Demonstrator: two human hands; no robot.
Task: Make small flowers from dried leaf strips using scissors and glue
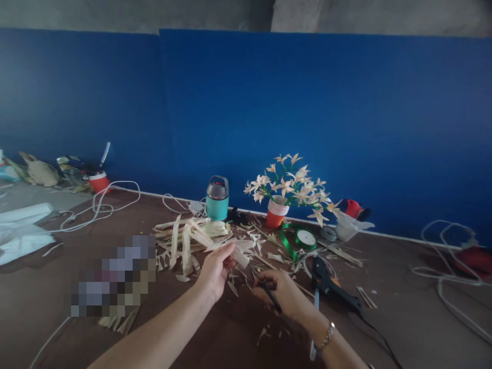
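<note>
My left hand [218, 267] pinches a pale, dried corn husk piece [241, 255] between thumb and fingers, above a scatter of husk scraps. Lower and to the right, my right hand [274, 293] is closed around black-handled scissors [270, 296]; their blades point toward the husk and are hard to make out. Behind my left hand lies a pile of husk strips [186, 241]. To the right of my right hand rests a black hot glue gun [332, 287] with its cord trailing forward.
Husk flowers on green stems [286, 187] stand in stacked paper cups [277, 212]. Nearby are a green ribbon roll [306, 239], a teal container [217, 205] and a white plastic cup [348, 229]. White cables [98, 207] cross the brown table [184, 341]; a blue partition [307, 102] stands behind.
</note>
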